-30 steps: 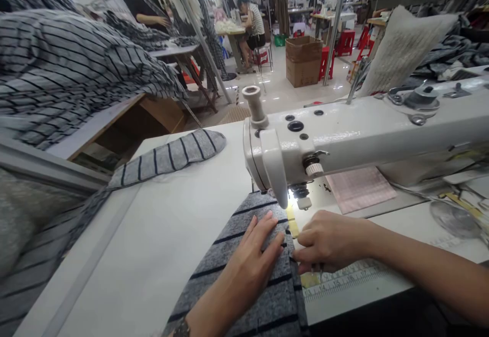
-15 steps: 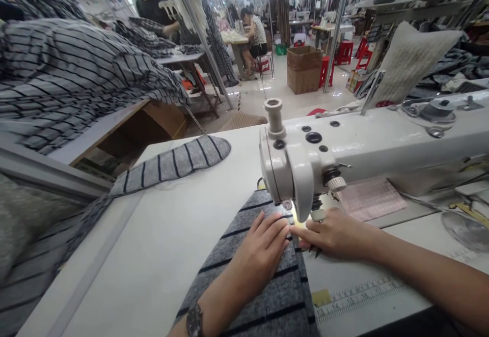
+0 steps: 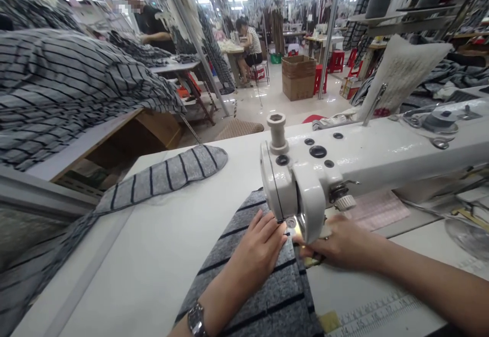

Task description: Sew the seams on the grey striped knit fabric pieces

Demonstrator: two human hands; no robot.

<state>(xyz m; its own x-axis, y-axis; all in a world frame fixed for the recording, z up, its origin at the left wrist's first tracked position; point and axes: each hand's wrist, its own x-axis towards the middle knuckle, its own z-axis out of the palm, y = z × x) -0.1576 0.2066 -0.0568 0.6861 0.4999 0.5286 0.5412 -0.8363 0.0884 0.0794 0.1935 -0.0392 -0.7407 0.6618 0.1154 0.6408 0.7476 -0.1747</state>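
Grey fabric with black stripes (image 3: pixel 267 286) runs under the head of a white sewing machine (image 3: pixel 280 184). My left hand (image 3: pixel 263 240) lies flat on it, fingers stretched toward the lit needle area, a watch on the wrist. My right hand (image 3: pixel 336 243) is right of the needle area, partly behind the machine head, its fingers bent together near the fabric's right edge. A small dark object shows under these fingers, too hidden to name.
Another striped piece (image 3: pixel 168 176) lies on the white table (image 3: pixel 153 255) at left. Pink checked cloth (image 3: pixel 382 212) sits beneath the machine arm. Behind are a pile of striped fabric (image 3: pixel 76 82), a cardboard box (image 3: pixel 298 78) and two people.
The view has tilted up slightly. My right hand has drawn a little back from my left fingertips and now sits more behind the machine head. My left hand stays on the fabric.
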